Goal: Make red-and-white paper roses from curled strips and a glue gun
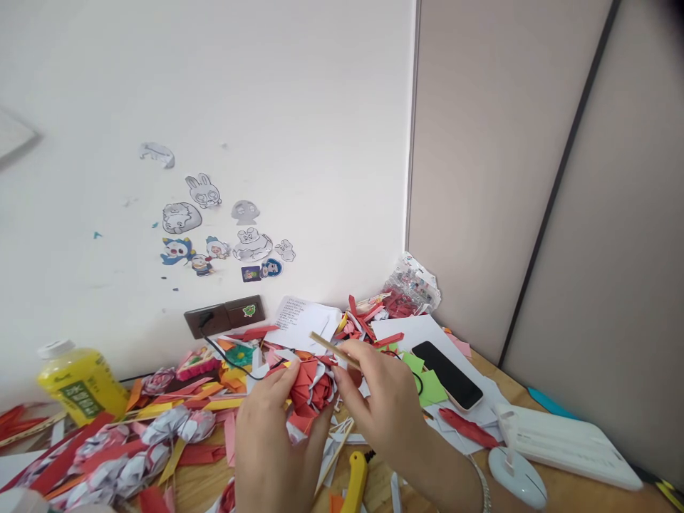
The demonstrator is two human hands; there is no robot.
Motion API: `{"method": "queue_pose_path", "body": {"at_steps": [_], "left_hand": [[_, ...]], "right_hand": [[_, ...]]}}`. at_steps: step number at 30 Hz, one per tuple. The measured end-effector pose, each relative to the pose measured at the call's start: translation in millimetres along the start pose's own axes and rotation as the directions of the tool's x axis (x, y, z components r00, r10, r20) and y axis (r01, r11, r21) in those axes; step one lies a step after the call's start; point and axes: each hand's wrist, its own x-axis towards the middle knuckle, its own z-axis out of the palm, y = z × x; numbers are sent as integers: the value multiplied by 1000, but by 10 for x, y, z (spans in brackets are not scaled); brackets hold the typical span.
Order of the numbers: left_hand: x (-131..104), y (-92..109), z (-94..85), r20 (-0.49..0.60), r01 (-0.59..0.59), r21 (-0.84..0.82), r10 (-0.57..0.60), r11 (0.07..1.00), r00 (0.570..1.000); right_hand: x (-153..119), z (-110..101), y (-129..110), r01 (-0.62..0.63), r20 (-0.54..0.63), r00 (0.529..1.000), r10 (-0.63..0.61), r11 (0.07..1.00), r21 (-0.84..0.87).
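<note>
The left hand (275, 431) curls its fingers around some red and white folded paper (311, 388). The right hand (389, 410) holds a thin stick (327, 345) in bent fingers beside it.

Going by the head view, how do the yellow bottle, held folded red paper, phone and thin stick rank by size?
1. Yellow bottle
2. Folded red paper and phone: too close to rank, the paper being partly covered
3. Thin stick, its visible part

Bottle (88, 381) left of paper flower (313, 390), phone (447, 375) on paper (409, 331) at right, socket (224, 316) behind
</note>
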Motion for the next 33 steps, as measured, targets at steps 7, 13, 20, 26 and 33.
{"method": "queue_pose_path", "body": {"at_steps": [7,13,20,26,33], "left_hand": [[25,13,-6,-15,-56,36,57,998,998],[31,32,-13,-31,-91,24,91,996,995],[22,19,-16,-27,-84,19,84,996,996],[34,18,-7,-25,-104,44,105,994,994],[48,43,-21,-27,-99,46,100,994,995]], "right_hand": [[-23,28,20,79,-100,992,-83,996,-40],[-43,25,21,102,-80,991,-105,994,-39],[-8,6,-8,171,-136,973,-186,979,-112],[0,-5,-6,182,-121,971,-204,968,-172],[-10,-5,-23,28,-80,996,-27,1000,2]]}}
